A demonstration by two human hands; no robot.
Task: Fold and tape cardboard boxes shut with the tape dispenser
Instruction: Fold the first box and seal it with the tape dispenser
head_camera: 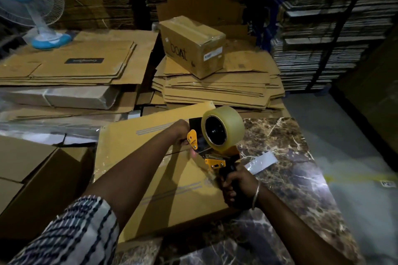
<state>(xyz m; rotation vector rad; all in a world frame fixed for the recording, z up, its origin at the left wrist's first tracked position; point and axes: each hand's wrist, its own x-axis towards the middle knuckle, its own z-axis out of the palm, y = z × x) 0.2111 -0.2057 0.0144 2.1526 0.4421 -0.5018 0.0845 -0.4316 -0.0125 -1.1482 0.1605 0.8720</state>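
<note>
A brown cardboard box (137, 163) lies on the marble table (297, 157) with its top flaps folded down. A yellow and black tape dispenser (217, 142) with a clear tape roll stands on the box's flap seam. My right hand (237, 187) grips the dispenser's black handle. My left hand (179, 132) reaches over the box top to the dispenser's front; its fingers are curled at the yellow guard and tape end, partly hidden behind the dispenser.
A taped-shut box (191, 46) sits on a pile of flat cardboard (217, 90) behind the table. More flat cartons (71, 64) and a blue fan (32, 4) stand at the left. An open box (32, 180) is at my left. A white strip (261, 162) lies on the marble.
</note>
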